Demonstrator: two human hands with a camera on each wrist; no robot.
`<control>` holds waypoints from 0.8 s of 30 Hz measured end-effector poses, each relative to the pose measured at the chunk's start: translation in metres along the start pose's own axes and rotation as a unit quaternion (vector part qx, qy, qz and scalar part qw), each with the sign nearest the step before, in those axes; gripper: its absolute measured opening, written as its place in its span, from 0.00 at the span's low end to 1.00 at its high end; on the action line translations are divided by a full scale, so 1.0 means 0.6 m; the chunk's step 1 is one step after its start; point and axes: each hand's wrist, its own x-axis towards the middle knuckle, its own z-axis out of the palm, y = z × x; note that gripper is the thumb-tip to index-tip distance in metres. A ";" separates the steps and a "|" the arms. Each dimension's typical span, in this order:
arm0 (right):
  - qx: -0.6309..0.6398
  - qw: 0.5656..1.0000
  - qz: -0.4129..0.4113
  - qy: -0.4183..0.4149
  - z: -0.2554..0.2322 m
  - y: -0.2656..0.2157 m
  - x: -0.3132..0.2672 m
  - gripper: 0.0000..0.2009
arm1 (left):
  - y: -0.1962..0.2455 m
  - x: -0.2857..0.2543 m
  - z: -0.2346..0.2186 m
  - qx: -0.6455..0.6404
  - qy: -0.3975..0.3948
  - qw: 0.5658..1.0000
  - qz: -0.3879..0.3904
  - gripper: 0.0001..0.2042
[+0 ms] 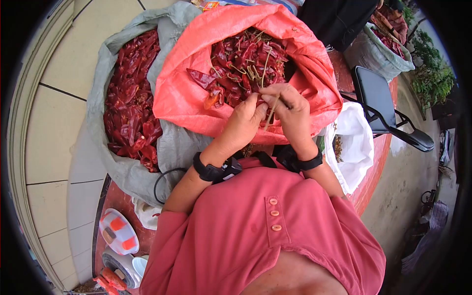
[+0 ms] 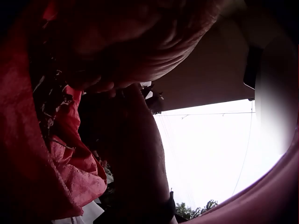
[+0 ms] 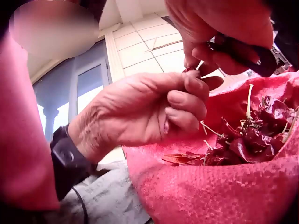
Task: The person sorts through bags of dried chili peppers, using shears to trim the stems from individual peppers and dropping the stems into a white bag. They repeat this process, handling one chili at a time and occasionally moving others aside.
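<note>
Over the near edge of an open pink woven sack (image 1: 184,98), both hands meet at their fingertips. My left hand (image 1: 244,120), fingers curled, pinches a dried red chili (image 3: 190,70), of which only a small dark bit shows. The right hand (image 1: 291,110) holds a thin straw-coloured chili stem (image 1: 271,115) that sticks out below its fingers. A dark glossy piece (image 3: 247,53) shows under that hand in the right wrist view; its kind cannot be told. Dried chilies (image 1: 236,59) with pale stems fill the sack. The left wrist view is mostly dark, with the left hand (image 2: 126,42) across its top.
A grey sack (image 1: 101,105) full of dried red chilies (image 1: 130,98) stands at the left. On the right are a white bag (image 1: 356,147) and a black folding chair (image 1: 376,93). Another chili sack (image 1: 378,54) stands farther back. A plastic basin (image 1: 118,231) lies at lower left.
</note>
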 end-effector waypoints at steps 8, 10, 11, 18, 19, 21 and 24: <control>0.188 0.962 0.192 -0.052 0.009 0.002 -0.011 0.05 | 0.015 -0.023 -0.040 -0.059 -0.156 0.983 -0.081 0.11; 0.212 0.947 0.235 -0.058 0.004 -0.008 -0.009 0.07 | 0.001 -0.030 -0.037 -0.034 -0.143 0.988 -0.052 0.12; 0.224 0.939 0.254 -0.060 0.002 -0.009 -0.006 0.08 | -0.004 -0.031 -0.036 -0.020 -0.137 0.990 -0.036 0.12; 0.429 0.843 0.313 -0.086 -0.015 0.021 -0.002 0.10 | 0.012 -0.032 -0.033 -0.101 -0.151 0.982 -0.046 0.11; 0.396 0.865 0.307 -0.039 -0.021 0.016 -0.003 0.10 | 0.014 -0.033 -0.033 -0.097 -0.154 0.982 -0.051 0.11; 0.326 0.898 0.292 0.055 -0.039 -0.009 0.003 0.09 | 0.021 -0.034 -0.036 -0.061 -0.128 0.990 -0.027 0.10; 0.030 0.973 0.146 0.175 -0.109 -0.039 -0.009 0.07 | 0.066 -0.058 -0.064 0.059 -0.033 0.997 0.023 0.12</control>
